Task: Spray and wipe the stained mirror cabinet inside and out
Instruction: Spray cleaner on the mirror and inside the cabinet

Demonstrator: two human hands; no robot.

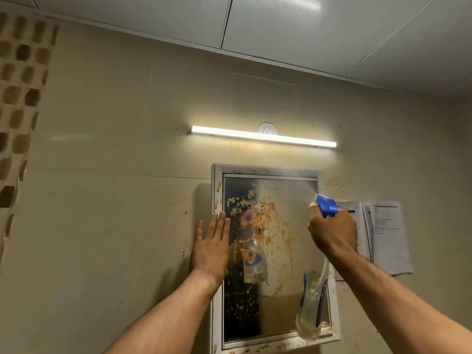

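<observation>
Nearest, my right hand (332,233) grips the spray bottle (312,310) by its neck, aimed at the stained mirror cabinet (281,264) on the far wall. My left hand (210,249) lies flat, fingers straight, against its left edge.

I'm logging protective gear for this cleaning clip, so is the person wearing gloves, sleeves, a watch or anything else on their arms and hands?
Nothing worn shows. The left hand and right hand are bare, without gloves, and no ring shows on the visible fingers. The left forearm and right forearm are bare down to the picture's edge: no sleeve, watch or band.
</observation>
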